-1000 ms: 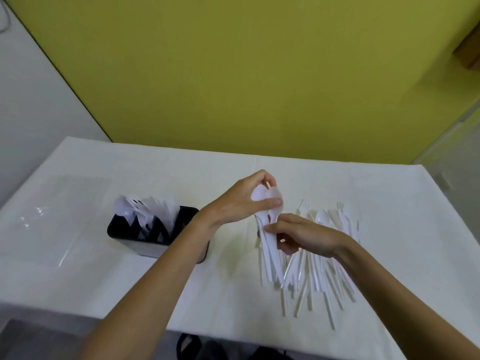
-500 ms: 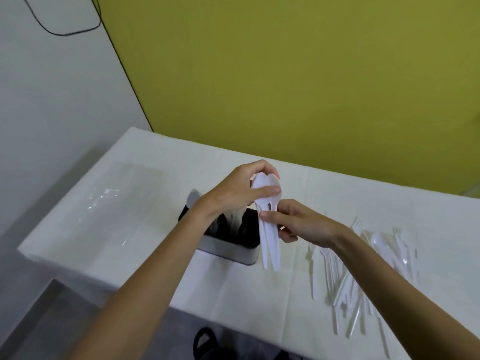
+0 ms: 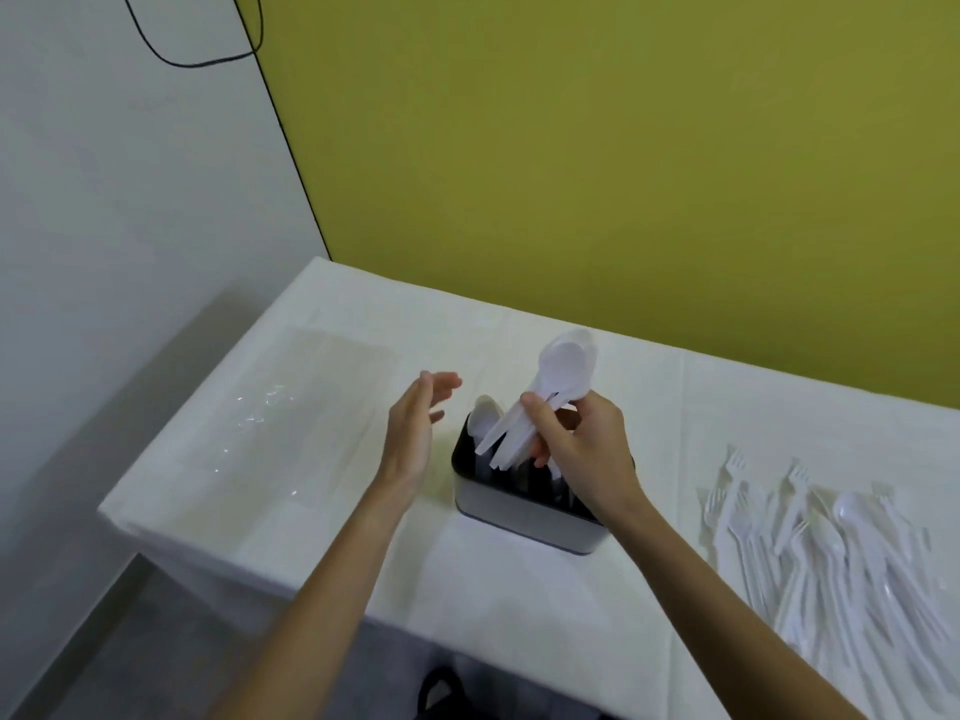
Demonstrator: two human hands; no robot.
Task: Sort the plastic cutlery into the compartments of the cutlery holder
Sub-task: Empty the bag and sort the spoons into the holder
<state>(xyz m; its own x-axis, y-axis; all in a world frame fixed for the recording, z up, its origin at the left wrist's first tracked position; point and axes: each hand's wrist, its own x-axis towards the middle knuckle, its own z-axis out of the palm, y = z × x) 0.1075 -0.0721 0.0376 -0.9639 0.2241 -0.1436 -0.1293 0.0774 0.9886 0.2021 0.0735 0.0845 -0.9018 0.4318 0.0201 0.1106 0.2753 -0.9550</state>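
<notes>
Left hand [image 3: 410, 428] open and empty; right hand [image 3: 582, 449] gripping a bundle of spoons [image 3: 563, 368].
Left: palm faces the right hand, fingers [image 3: 441, 381] straight and loosely together, pointing away from the body, thumb set apart from them; wrist roughly straight, bare left forearm [image 3: 322, 589]. Right: near the left hand, not touching; thumb [image 3: 540, 415] and curled fingers clamp the bundle at the handles, bowls above the hand, handle ends below-left of it; bare right forearm [image 3: 727, 605].

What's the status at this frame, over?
Left hand open, empty. Right hand grips bundle of white plastic spoons over black-and-grey cutlery holder. Nothing blocking; loose white plastic cutlery pile lies right.
</notes>
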